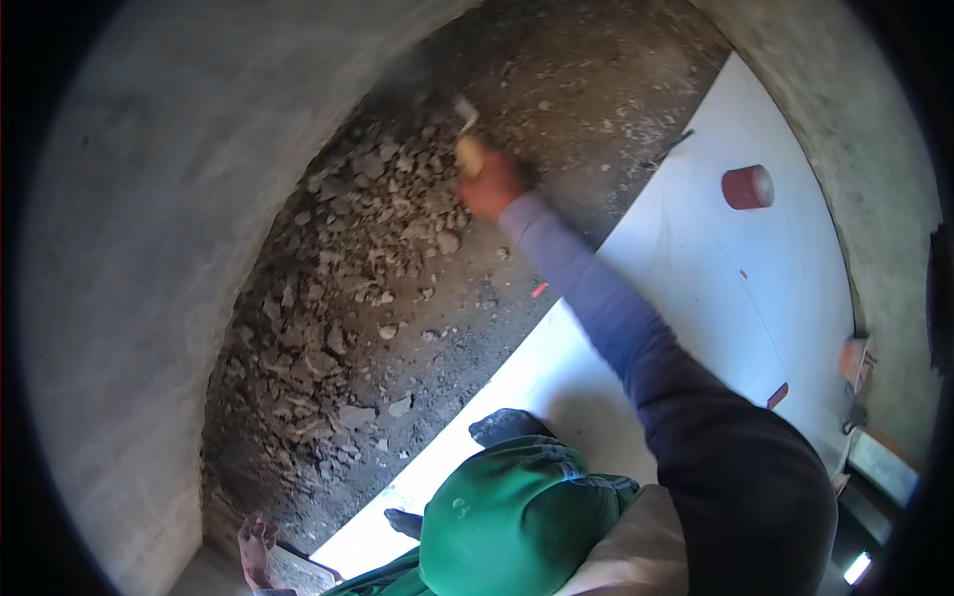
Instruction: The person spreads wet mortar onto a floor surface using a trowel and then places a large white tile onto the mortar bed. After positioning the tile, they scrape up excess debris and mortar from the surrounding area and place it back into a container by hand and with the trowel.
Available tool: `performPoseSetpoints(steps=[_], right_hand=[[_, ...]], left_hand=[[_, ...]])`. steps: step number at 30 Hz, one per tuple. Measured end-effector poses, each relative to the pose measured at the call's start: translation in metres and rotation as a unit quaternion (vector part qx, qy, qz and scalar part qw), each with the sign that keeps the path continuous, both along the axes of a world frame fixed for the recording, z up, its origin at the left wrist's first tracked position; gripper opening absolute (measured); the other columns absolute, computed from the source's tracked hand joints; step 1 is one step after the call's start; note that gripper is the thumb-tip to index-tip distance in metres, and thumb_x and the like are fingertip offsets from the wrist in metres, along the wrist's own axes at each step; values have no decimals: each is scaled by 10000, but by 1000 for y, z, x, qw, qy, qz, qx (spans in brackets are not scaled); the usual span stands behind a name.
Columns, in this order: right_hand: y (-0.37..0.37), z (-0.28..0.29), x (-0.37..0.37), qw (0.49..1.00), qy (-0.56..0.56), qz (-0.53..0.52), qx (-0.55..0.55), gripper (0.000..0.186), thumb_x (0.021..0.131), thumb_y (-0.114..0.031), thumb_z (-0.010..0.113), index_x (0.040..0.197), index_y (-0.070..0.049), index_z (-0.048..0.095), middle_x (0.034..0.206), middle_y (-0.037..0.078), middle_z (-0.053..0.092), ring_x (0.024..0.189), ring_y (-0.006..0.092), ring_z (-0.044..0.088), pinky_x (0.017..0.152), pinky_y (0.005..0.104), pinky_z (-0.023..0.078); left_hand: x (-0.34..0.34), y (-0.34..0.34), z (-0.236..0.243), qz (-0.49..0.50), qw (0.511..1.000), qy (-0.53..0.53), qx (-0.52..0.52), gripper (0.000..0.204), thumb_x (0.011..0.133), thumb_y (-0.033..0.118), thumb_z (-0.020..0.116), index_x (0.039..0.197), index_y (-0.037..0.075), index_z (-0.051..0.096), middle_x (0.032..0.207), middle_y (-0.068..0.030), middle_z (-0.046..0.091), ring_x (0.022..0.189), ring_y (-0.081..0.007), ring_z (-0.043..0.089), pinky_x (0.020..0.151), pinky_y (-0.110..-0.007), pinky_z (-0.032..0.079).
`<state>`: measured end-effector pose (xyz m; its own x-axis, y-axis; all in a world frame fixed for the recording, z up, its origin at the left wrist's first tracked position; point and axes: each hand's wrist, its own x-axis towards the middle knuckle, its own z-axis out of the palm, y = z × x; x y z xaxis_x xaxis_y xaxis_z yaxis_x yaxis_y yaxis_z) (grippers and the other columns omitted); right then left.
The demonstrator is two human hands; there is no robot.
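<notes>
My right hand [494, 186] is stretched forward over the grey-brown rubble [373, 209], closed round the pale handle of a small trowel [464, 124], whose metal part is blurred above the broken lumps. My left hand [256, 546] is low at the bottom left, by the wall's foot, with its fingers apart and slightly bent and nothing visible in them; a flat grey piece [303, 571] lies just beside it. My green-clad knee [487, 507] and dark feet [507, 427] rest over white board flooring [676, 268] that borders the dirt strip along a straight edge.
A plastered wall [159, 228] runs along the left, another [835, 119] along the right. On the board are a red-brown cylinder [747, 187] and small red pieces [777, 395]. Assorted objects [857, 368] stand by the right wall, with a pale ledge-like piece [882, 462] below them.
</notes>
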<state>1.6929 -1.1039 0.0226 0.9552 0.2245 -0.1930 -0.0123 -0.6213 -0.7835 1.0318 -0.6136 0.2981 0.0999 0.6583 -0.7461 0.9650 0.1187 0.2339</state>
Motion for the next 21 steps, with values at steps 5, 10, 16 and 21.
performPoseSetpoints(steps=[5,10,16,21], right_hand=[[12,21,-88,993,89,67,47,601,872,-163,797,1440,-90,616,1175,301,737,1120,473,741,997,520,604],[1,5,-113,975,22,191,113,654,882,-171,801,1502,-82,616,1293,265,717,1186,440,723,1033,531,598],[1,8,-20,996,56,25,60,536,908,-112,747,1438,-78,676,1274,226,757,1209,394,737,1074,462,593],[33,24,-68,991,70,97,52,582,888,-132,756,1457,-74,652,1329,264,733,1247,427,714,1055,462,591]], left_hand=[[48,-10,-21,-77,997,22,-13,467,1153,277,566,1558,44,573,1148,-142,772,1022,-230,762,872,-363,569],[68,-17,-5,-130,990,53,19,488,1155,285,560,1575,36,556,1192,-144,781,1082,-246,760,945,-396,553],[64,-51,15,-104,994,-36,-5,521,1136,296,593,1572,14,553,1206,-134,790,1134,-258,756,1006,-416,541],[59,-55,21,-109,992,-62,-25,540,1114,306,624,1559,6,560,1252,-135,771,1165,-263,744,1047,-441,540]])
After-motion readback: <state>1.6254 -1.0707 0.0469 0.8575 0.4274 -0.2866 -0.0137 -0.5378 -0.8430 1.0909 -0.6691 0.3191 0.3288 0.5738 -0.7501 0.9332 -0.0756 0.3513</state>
